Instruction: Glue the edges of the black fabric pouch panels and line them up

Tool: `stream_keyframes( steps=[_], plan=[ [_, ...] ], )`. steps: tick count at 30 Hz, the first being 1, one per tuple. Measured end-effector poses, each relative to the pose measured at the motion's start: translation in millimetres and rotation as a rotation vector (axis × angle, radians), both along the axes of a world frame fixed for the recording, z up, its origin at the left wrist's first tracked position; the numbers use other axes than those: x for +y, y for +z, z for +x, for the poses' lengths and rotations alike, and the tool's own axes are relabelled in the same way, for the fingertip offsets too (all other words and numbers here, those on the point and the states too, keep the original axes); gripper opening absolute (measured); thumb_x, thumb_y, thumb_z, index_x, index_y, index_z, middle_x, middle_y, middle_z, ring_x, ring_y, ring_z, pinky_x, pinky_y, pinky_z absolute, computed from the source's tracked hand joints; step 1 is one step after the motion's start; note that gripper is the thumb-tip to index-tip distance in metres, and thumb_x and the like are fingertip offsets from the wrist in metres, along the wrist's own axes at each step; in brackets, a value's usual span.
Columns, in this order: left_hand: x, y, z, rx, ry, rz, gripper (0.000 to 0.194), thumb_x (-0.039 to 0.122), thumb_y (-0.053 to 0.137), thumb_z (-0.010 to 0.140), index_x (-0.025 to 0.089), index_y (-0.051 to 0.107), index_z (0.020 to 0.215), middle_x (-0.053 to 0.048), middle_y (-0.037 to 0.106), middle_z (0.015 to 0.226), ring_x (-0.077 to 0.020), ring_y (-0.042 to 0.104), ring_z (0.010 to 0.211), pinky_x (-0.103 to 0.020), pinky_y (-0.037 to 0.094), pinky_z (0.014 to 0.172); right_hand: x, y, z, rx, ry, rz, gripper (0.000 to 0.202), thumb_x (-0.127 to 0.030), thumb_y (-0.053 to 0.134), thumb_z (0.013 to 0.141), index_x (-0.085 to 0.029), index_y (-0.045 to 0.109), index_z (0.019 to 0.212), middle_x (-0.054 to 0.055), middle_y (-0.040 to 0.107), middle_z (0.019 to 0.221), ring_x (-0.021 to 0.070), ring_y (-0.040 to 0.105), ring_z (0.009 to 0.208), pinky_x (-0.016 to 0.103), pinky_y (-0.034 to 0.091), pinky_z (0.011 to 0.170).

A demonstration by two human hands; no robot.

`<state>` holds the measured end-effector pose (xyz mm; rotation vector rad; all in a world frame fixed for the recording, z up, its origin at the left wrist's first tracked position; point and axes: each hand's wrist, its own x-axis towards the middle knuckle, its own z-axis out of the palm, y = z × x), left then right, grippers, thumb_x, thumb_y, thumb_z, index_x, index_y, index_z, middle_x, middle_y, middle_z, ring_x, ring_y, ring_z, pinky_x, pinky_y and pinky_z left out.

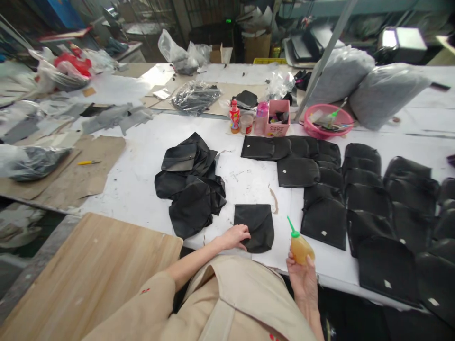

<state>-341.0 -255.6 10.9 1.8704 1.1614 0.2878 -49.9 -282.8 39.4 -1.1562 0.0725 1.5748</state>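
Observation:
A black leather-like piece (259,222) with a rounded lower edge lies flat on the white table in front of me. My left hand (235,237) is on its lower left side, fingers curled and thumb at the edge, closed on the material. Held up to the right of that piece, a squeeze bottle (301,249) with a green nozzle contains amber liquid, and the fingers of my right hand (302,274) wrap round its base. The nozzle points up and left, apart from the piece. Left of it, a loose heap of black pieces (192,203) lies crumpled.
Overlapping rows of black pieces (369,199) cover the right side. Behind stand a red-capped bottle (234,116), a pink box (278,124) and a pink basin (329,130), near a slanted metal post (325,59). A wooden board (95,265) and yellow cutter (88,162) lie left.

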Motion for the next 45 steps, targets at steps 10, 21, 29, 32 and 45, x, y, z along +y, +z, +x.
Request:
stream_keyframes(
  steps=[10,21,29,32,45],
  plan=[
    [51.8,31.7,-44.8,-0.051,0.415,0.007,0.009,0.019,0.059,0.091,0.016,0.066,0.088,-0.002,0.07,0.089,-0.0177,0.064,0.087,-0.026,0.048,0.083,-9.8,19.1,-5.7,-0.007,-0.002,0.005,0.044,-0.033,0.085,0.064,-0.023,0.067,0.104,0.001,0.074,0.094,0.0122,0.068,0.069,0.019,0.055,0.053],
    [115.6,47.0,-24.7,0.445,0.567,0.431,0.026,0.021,0.041,0.104,0.01,0.062,0.112,-0.015,0.066,0.109,-0.0203,0.058,0.099,-0.033,0.043,0.088,-23.3,24.5,-9.7,0.033,-0.052,0.018,0.036,-0.029,0.083,0.067,-0.025,0.069,0.099,-0.002,0.075,0.09,0.0133,0.07,0.068,0.021,0.056,0.052],
    [43.4,-3.5,24.5,0.502,0.135,0.358,0.027,0.028,0.07,0.089,0.017,0.066,0.113,-0.012,0.065,0.115,-0.027,0.059,0.108,-0.035,0.047,0.085,-32.4,17.2,-5.3,0.037,-0.085,0.003,0.037,-0.029,0.083,0.067,-0.024,0.068,0.1,-0.001,0.075,0.087,0.0133,0.069,0.066,0.02,0.054,0.05],
    [56.6,-5.5,19.0,0.555,0.242,0.316,0.057,0.04,0.076,0.084,0.015,0.056,0.132,-0.018,0.057,0.133,-0.0331,0.053,0.121,-0.041,0.046,0.094,-35.6,15.3,-5.0,0.04,-0.093,-0.03,0.034,-0.029,0.083,0.067,-0.022,0.069,0.098,0.0,0.076,0.085,0.0133,0.068,0.066,0.019,0.053,0.049],
    [95.2,-32.2,4.0,0.694,0.237,0.406,0.024,0.021,0.041,0.1,0.016,0.062,0.091,-0.013,0.065,0.099,-0.0273,0.061,0.097,-0.036,0.048,0.084,-41.4,14.6,-12.3,0.061,-0.184,-0.014,0.032,-0.03,0.084,0.071,-0.02,0.07,0.097,0.001,0.078,0.087,0.0134,0.068,0.065,0.02,0.051,0.052]
  ],
)
